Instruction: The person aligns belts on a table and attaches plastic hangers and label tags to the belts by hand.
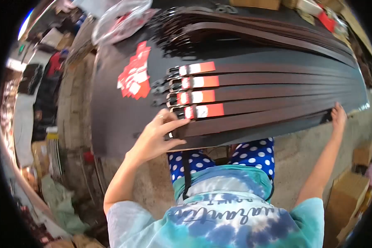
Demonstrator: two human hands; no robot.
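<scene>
Nearest me on the dark table lies a brown belt [235, 123], stretched flat from left to right. My left hand [159, 131] is at its buckle end, with thumb and fingers on either side of the strap. The buckle is partly hidden by that hand. At the right, my right hand [339, 117] pinches the tip end of the belt near the table's edge. Just beyond lie several more belts side by side, each with a red and white tag [202, 110] by its buckle.
A heap of belts [252, 31] lies along the far side of the table [111, 128]. Loose red and white tags [136, 76] are spread at the left, below a clear plastic bag [122, 20]. Cardboard boxes [347, 198] stand on the floor at right.
</scene>
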